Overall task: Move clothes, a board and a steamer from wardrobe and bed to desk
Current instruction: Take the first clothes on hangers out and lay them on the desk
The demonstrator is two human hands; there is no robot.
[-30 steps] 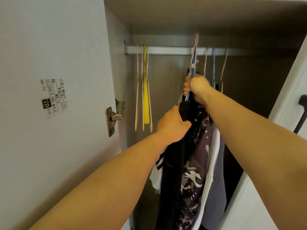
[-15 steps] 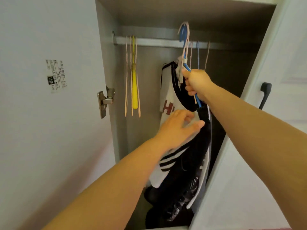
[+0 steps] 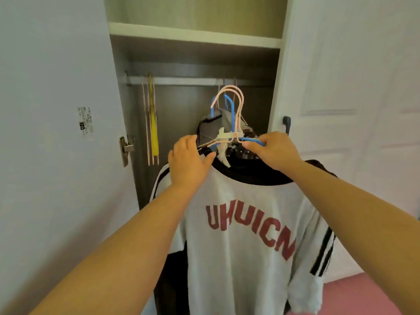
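Note:
A bundle of clothes on pink and blue hangers (image 3: 231, 114) hangs in front of the open wardrobe, off the rail. The front garment is a white T-shirt (image 3: 245, 251) with red letters, a black collar and black sleeve stripes; darker clothes hang behind it. My right hand (image 3: 275, 151) grips the hangers at their shoulders just right of the hooks. My left hand (image 3: 188, 162) holds the left shoulder of the hangers, its fingers over the shirt's collar. The board, the steamer, the bed and the desk are out of sight.
The wardrobe rail (image 3: 181, 81) carries empty pink and yellow hangers (image 3: 151, 123) at its left end. An open door (image 3: 56, 133) with a hinge stands to the left, a white door with a black handle (image 3: 286, 123) to the right. Pink floor (image 3: 354, 292) shows at lower right.
The bundle of hung clothes has come off the rail and out of the wardrobe toward me. My left hand moved from the garments up to the hangers' left shoulder. The view has drawn back.

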